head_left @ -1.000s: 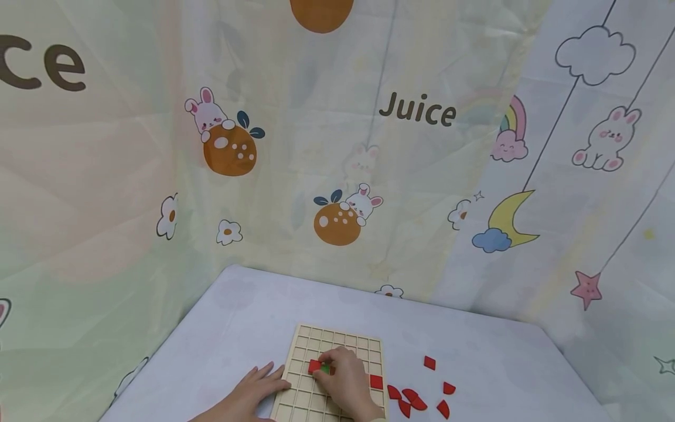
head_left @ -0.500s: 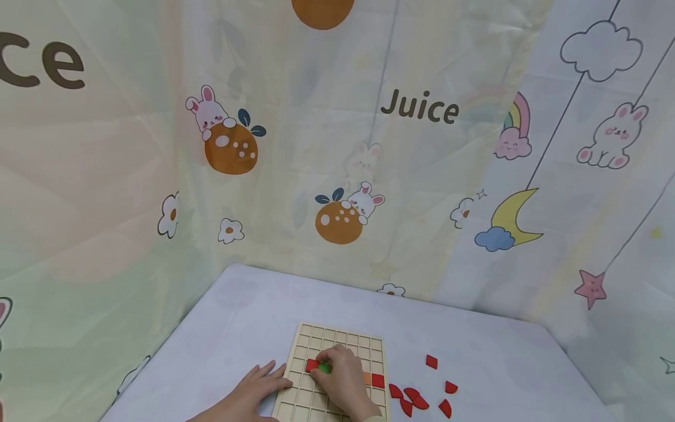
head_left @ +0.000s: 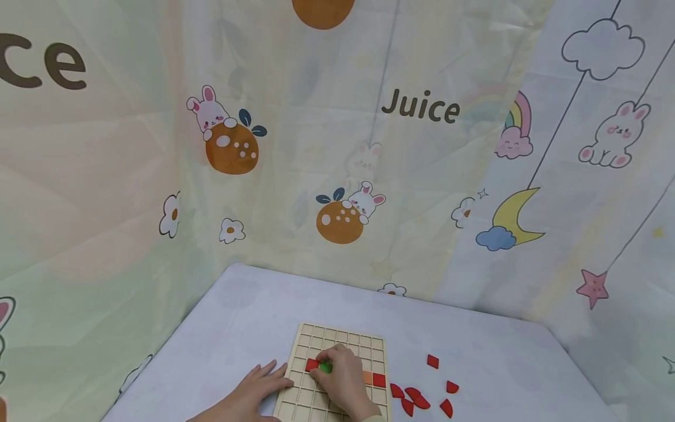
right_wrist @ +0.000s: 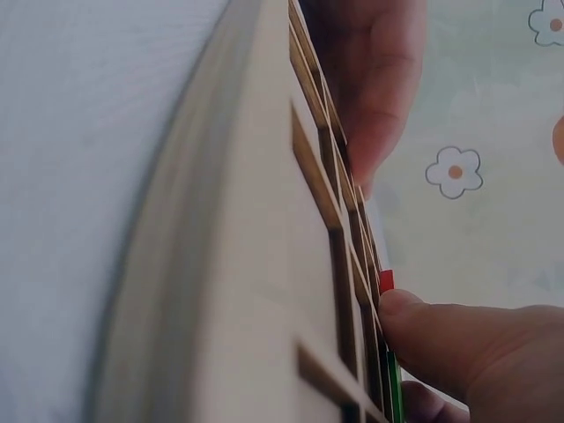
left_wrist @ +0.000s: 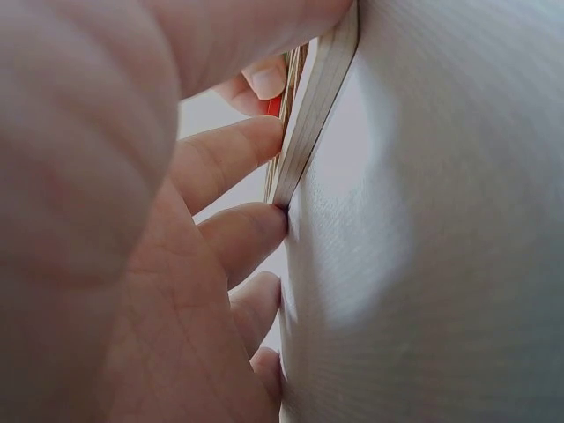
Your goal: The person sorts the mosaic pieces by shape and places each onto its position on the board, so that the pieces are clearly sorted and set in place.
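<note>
While LH [head_left: 258, 388] splayed agst board [head_left: 302, 397], RH [head_left: 341, 376] in pinch on grn tile [head_left: 326, 368].

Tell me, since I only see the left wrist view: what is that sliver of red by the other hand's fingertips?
Observer: The head view shows it as a red square tile, set on the wooden grid board.
Visitor: Oh! And is that other hand holding anything?
Observer: Yes, the right hand holds a green piece between thumb and fingers, right beside that red tile.
Visitor: Are there any pieces off the board?
Observer: Yes, several red quarter-circle pieces lie on the white tabletop, to the right of the board.
</note>
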### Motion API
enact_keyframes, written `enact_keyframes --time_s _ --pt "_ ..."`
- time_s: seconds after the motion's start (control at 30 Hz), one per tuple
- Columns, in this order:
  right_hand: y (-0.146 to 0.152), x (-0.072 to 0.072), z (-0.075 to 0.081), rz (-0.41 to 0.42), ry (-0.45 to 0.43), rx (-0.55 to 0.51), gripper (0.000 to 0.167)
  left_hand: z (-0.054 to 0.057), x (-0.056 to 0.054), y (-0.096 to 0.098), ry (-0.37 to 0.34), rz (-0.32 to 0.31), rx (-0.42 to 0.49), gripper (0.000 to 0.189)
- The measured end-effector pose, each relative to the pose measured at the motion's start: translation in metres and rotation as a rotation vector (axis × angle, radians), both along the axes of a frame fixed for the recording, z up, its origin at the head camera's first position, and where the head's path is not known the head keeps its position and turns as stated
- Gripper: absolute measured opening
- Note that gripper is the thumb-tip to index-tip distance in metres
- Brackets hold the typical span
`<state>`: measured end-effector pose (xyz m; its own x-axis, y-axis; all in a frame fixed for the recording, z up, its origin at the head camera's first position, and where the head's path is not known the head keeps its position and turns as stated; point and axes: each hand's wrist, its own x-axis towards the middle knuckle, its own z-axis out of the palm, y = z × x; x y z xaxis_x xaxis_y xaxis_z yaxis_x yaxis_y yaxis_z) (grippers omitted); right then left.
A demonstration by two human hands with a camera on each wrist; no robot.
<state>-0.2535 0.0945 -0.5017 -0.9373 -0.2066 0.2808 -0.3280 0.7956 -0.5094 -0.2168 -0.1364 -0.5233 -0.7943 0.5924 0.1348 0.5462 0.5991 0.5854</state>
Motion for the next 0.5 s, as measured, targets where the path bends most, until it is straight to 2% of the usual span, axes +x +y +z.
enact_keyframes --time_s 0.2,0.5 --pt "0.0 -0.0015 -0.0008 -0.01 -0.015 0.007 0.019 0.0013 -0.0002 -0.0004 0.026 -0.003 -0.008 0.066" --pt "0.0036 -0.002 -0.0008 0.021 -0.017 -0.009 0.019 0.0003 -0.0012 0.0003 -0.002 0.0 -0.005 0.067"
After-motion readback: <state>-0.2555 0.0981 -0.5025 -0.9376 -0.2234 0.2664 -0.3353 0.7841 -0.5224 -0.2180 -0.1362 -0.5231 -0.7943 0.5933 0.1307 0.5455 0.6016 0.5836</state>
